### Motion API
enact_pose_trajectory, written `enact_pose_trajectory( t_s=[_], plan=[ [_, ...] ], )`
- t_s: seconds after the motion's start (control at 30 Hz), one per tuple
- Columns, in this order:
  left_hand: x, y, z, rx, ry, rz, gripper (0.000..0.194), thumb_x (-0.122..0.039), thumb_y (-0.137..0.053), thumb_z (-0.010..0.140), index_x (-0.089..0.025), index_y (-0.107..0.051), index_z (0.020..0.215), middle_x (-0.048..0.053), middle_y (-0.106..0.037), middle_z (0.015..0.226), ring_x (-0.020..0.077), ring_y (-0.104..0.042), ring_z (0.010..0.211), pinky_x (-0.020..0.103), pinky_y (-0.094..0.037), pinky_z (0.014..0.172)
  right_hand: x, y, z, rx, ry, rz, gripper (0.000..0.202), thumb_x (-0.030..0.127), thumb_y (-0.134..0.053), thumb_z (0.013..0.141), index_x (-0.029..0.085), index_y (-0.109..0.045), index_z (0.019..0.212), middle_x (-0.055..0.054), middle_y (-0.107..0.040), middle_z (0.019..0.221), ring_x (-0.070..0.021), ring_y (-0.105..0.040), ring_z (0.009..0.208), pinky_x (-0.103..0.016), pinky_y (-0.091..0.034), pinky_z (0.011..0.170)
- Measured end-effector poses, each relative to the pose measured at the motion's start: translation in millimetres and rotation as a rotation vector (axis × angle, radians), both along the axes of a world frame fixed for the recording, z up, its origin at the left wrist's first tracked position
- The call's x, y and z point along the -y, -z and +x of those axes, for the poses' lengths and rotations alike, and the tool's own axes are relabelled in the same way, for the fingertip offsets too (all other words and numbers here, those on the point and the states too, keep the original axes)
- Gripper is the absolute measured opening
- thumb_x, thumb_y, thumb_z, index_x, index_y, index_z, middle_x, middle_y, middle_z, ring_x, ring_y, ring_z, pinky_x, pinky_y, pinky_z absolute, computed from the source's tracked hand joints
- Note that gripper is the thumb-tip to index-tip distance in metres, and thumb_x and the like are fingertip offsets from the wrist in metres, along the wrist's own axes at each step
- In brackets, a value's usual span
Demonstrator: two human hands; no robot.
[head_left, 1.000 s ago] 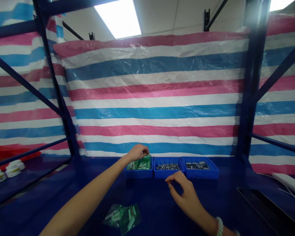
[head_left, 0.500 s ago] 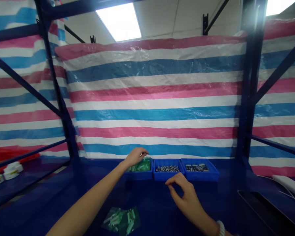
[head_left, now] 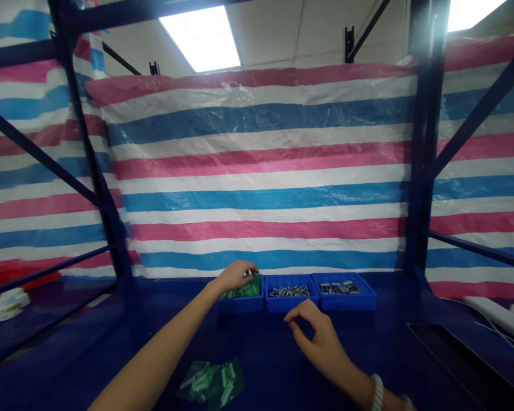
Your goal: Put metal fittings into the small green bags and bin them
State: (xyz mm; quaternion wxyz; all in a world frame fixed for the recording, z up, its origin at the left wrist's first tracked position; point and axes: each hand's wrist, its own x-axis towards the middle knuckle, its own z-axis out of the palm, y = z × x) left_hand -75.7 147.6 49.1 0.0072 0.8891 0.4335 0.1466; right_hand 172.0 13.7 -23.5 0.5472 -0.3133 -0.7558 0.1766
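My left hand [head_left: 236, 275] reaches over the left blue bin [head_left: 244, 304], its fingers curled down by the green pieces [head_left: 252, 287] there. A small pale spot shows at its fingertips, too small to name. My right hand [head_left: 319, 334] hovers in front of the middle blue bin [head_left: 276, 308], which holds many small metallic parts [head_left: 289, 291]. Its thumb and index finger are pinched together; anything between them is too small to make out. Nearer to me, a clear plastic bag [head_left: 212, 383] with green and whitish strips in it lies on the table.
A right blue bin [head_left: 368, 302] holds dark and silvery flat pieces [head_left: 340, 287]. A dark flat panel [head_left: 458, 357] and a white device with cables [head_left: 497, 319] lie at the right. White tubs [head_left: 7, 307] stand far left. Blue posts [head_left: 422, 171] and a striped sheet [head_left: 265, 200] enclose the table.
The view has shifted slightly to the right. My left fingers sit slightly lower over the green pieces. The right hand keeps its pinch and hardly moves.
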Motion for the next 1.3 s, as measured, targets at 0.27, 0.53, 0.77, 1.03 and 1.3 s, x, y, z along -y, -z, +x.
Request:
enact_pose_trajectory(
  t_s=[0.27, 0.53, 0.77, 1.03, 1.3],
  plan=[
    [128.5, -8.8, -12.3, 0.110, -0.101, 0.022, 0.022, -0.032, -0.054, 0.086, -0.022, -0.064, 0.101, 0.004, -0.067, 0.088, 0.0215, -0.062, 0.083, 0.033, -0.048, 0.077, 3.9, 3.4, -1.2, 0.024, -0.022, -0.019, 0.017, 0.010, -0.050, 0.082, 0.020, -0.064, 0.084, -0.004, -0.065, 0.080, -0.0207, -0.060, 0.078, -0.035, -0.046, 0.072],
    [189.8, 19.0, -5.5, 0.014, -0.201, -0.335, 0.027, -0.032, -0.069, 0.070, -0.021, -0.060, 0.094, 0.004, -0.060, 0.097, 0.0247, -0.056, 0.091, 0.033, -0.043, 0.077, 2.3, 5.5, -2.6, 0.015, -0.003, 0.003, 0.017, 0.012, -0.051, 0.082, 0.020, -0.066, 0.084, -0.003, -0.065, 0.079, -0.0202, -0.060, 0.078, -0.034, -0.047, 0.072],
    [149.5, 31.3, 48.5, 0.474, -0.017, -0.346, 0.025, -0.021, -0.060, 0.077, -0.025, -0.058, 0.102, -0.001, -0.061, 0.081, 0.0179, -0.055, 0.073, 0.028, -0.040, 0.067, -7.8, -0.6, 2.4, -0.191, -0.037, -0.311, 0.011, 0.025, -0.061, 0.079, 0.018, -0.067, 0.084, -0.003, -0.066, 0.079, -0.0177, -0.060, 0.073, -0.031, -0.047, 0.068],
    [144.1, 43.6, 76.8, 1.126, -0.086, -0.637, 0.042, -0.033, -0.073, 0.072, -0.021, -0.058, 0.109, 0.001, -0.066, 0.082, 0.0170, -0.063, 0.072, 0.030, -0.047, 0.069, 8.3, -8.2, 1.3, -0.370, -0.467, -0.855, 0.030, 0.035, -0.078, 0.069, 0.015, -0.063, 0.087, 0.003, -0.061, 0.067, -0.0083, -0.053, 0.054, -0.020, -0.041, 0.051],
    [155.7, 48.1, 70.1, 1.404, -0.126, -0.762, 0.035, -0.027, -0.081, 0.064, -0.018, -0.061, 0.091, 0.002, -0.063, 0.085, 0.0134, -0.062, 0.072, 0.027, -0.048, 0.068, 16.6, -14.2, 2.5, -0.472, -0.515, -0.990, 0.022, 0.030, -0.076, 0.072, 0.015, -0.065, 0.083, -0.002, -0.065, 0.074, -0.0116, -0.062, 0.064, -0.020, -0.046, 0.054]
  ],
)
